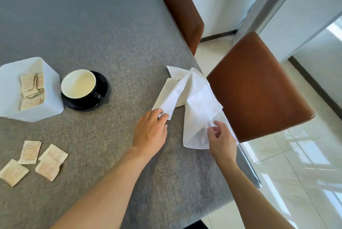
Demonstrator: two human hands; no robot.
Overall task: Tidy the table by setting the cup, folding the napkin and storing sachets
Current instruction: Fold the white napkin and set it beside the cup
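Napkin (pixel 192 103): white, rumpled at the surface's (pixel 103 30) right edge; my left hand (pixel 150 130) pinches one corner, my right hand (pixel 221 139) another. Cup (pixel 79 84) on saucer (pixel 103 84). Sachets (pixel 29 160): four loose; more in box (pixel 50 77).

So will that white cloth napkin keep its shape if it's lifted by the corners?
Probably not. The white cloth napkin already sags in loose folds between the left hand and right hand, so it seems floppy and light. Part overhangs the grey table edge and might slide off.

Home dining room: cloth-covered table (pixel 103 25), brown chairs (pixel 259 84)
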